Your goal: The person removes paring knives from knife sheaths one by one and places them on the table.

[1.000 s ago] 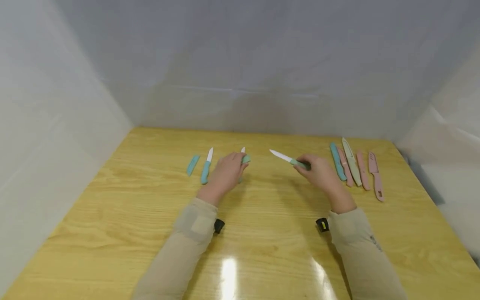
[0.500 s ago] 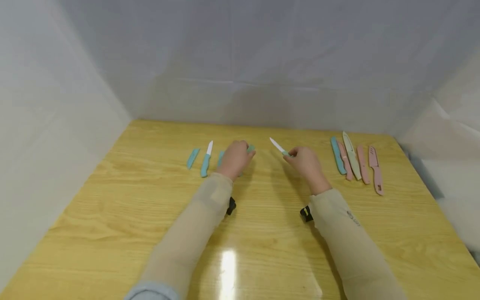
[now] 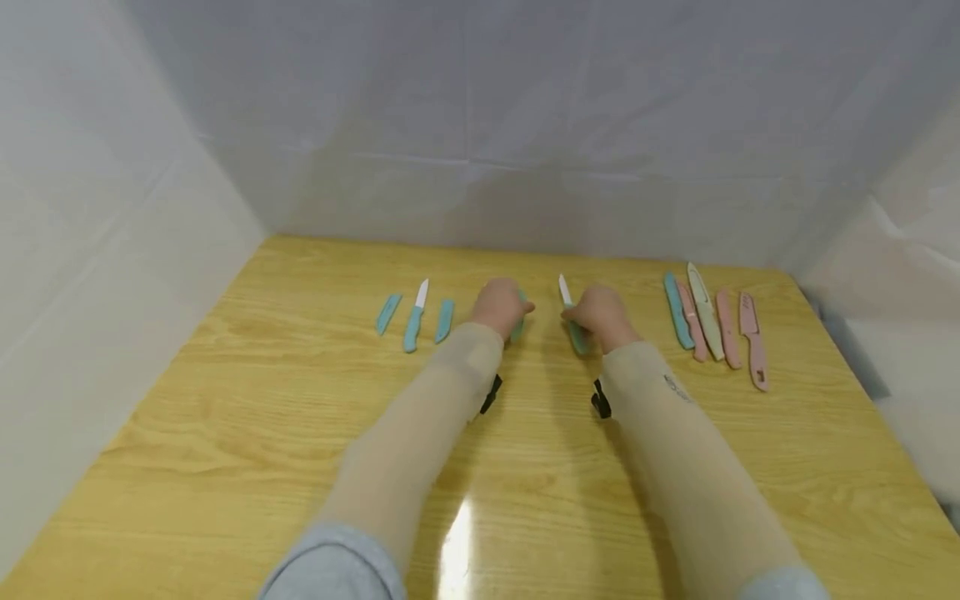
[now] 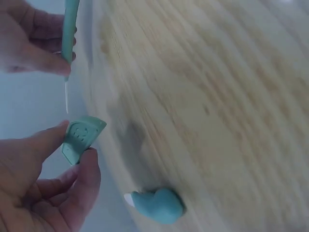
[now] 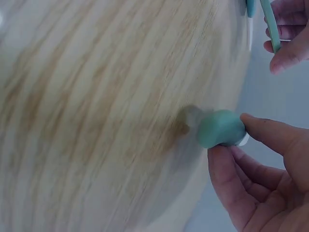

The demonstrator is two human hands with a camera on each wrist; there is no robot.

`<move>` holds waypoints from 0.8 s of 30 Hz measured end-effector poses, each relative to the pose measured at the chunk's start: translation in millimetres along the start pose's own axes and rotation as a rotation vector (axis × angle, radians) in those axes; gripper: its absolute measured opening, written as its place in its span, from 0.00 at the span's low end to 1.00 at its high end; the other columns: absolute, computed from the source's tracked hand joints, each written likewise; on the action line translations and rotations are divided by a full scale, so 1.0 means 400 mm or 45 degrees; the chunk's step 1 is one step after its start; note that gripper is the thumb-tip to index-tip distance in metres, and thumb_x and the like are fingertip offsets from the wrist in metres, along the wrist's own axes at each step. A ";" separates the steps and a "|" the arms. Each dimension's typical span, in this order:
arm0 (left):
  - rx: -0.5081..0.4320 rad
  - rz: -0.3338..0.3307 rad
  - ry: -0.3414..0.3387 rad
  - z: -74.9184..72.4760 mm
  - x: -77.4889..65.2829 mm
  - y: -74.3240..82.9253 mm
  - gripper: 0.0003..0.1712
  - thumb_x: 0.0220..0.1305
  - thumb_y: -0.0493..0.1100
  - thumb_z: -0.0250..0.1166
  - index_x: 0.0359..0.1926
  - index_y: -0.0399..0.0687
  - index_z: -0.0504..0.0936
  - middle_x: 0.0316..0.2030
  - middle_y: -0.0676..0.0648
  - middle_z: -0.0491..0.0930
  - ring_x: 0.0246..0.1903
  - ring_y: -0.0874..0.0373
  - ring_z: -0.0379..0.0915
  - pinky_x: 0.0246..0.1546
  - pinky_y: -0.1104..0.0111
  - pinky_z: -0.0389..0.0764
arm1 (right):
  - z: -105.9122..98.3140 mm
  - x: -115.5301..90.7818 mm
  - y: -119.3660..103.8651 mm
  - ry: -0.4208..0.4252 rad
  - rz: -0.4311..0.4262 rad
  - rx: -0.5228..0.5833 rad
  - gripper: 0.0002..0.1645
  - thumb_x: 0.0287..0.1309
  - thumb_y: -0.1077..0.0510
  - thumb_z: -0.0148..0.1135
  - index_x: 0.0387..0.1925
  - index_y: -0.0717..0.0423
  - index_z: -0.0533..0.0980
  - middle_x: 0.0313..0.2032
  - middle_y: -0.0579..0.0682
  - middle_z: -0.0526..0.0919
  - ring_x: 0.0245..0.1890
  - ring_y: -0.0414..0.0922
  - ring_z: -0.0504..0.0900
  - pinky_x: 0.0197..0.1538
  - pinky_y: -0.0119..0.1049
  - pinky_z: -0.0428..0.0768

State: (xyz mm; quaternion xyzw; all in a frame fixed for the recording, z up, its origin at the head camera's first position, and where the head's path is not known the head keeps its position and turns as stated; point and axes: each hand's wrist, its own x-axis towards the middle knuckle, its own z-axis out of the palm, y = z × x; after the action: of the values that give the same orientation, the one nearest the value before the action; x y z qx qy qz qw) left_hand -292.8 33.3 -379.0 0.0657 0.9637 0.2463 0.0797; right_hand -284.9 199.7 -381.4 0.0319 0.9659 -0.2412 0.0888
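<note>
My left hand (image 3: 501,307) pinches a green blade sheath (image 4: 81,137) between thumb and fingers, above the table. Across a small gap, my right hand (image 3: 598,313) holds a green-handled knife (image 3: 576,335) by its handle, the white blade pointing away from me. In the left wrist view the blade tip hangs close to the sheath. Below the left hand in that view lies a blue-handled knife (image 4: 161,207), which the left arm seems to hide in the head view. Left of the hands, another blue knife (image 3: 413,325) lies bare-bladed between two blue sheaths, one outer (image 3: 388,314) and one inner (image 3: 444,321).
At the right lies a row of knives: a blue one (image 3: 678,310), a pink one (image 3: 692,323), a cream one (image 3: 705,312), another pink one (image 3: 727,329) and a pink sheathed one (image 3: 753,342). Pale sheeting (image 3: 480,125) stands behind the wooden table (image 3: 225,433).
My left hand has moved right with the sheath, uncovering the inner blue sheath. My right hand has moved slightly left, and its knife has turned from pointing left to pointing away.
</note>
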 end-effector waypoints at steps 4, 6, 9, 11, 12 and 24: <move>0.155 -0.024 -0.010 0.009 0.017 0.000 0.16 0.66 0.49 0.63 0.42 0.40 0.85 0.48 0.43 0.84 0.49 0.51 0.80 0.52 0.62 0.80 | 0.018 0.007 -0.014 -0.013 0.004 0.111 0.17 0.59 0.57 0.65 0.19 0.62 0.76 0.13 0.47 0.74 0.15 0.40 0.72 0.24 0.30 0.74; 0.201 -0.050 -0.012 0.011 0.024 -0.001 0.17 0.66 0.49 0.64 0.47 0.41 0.84 0.51 0.43 0.82 0.51 0.50 0.79 0.52 0.61 0.80 | 0.027 0.011 -0.020 -0.018 -0.001 0.142 0.14 0.56 0.59 0.65 0.20 0.63 0.76 0.14 0.47 0.74 0.15 0.40 0.72 0.22 0.29 0.73; 0.247 -0.096 -0.018 0.017 0.030 0.002 0.19 0.66 0.50 0.64 0.51 0.42 0.82 0.53 0.44 0.81 0.51 0.51 0.79 0.51 0.61 0.80 | 0.037 0.013 -0.030 -0.033 0.012 0.179 0.12 0.53 0.62 0.66 0.19 0.63 0.76 0.14 0.48 0.74 0.14 0.40 0.72 0.21 0.29 0.73; 0.268 -0.118 -0.032 0.021 0.030 0.006 0.21 0.66 0.50 0.64 0.53 0.42 0.81 0.52 0.44 0.81 0.49 0.52 0.80 0.50 0.61 0.81 | 0.042 0.014 -0.035 -0.033 0.020 0.156 0.12 0.53 0.62 0.66 0.18 0.62 0.75 0.14 0.48 0.73 0.15 0.40 0.71 0.21 0.29 0.73; 0.278 -0.125 -0.040 0.023 0.030 0.009 0.21 0.66 0.51 0.64 0.53 0.42 0.81 0.52 0.44 0.82 0.49 0.53 0.80 0.49 0.62 0.81 | 0.044 0.013 -0.037 -0.035 0.027 0.151 0.13 0.53 0.62 0.67 0.18 0.62 0.75 0.14 0.48 0.73 0.15 0.41 0.71 0.22 0.29 0.73; 0.353 -0.115 -0.121 0.038 0.021 0.017 0.20 0.67 0.50 0.62 0.54 0.43 0.80 0.52 0.46 0.82 0.50 0.54 0.80 0.50 0.65 0.81 | 0.065 0.015 -0.061 0.006 -0.015 -0.052 0.16 0.55 0.59 0.67 0.17 0.60 0.73 0.19 0.51 0.77 0.16 0.42 0.74 0.25 0.31 0.76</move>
State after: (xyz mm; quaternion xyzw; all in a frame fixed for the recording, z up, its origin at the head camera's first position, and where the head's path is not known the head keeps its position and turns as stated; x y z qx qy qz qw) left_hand -297.5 47.9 -389.9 0.0443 0.9856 0.1036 0.1264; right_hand -289.2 166.3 -393.7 0.0251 0.9710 -0.2217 0.0859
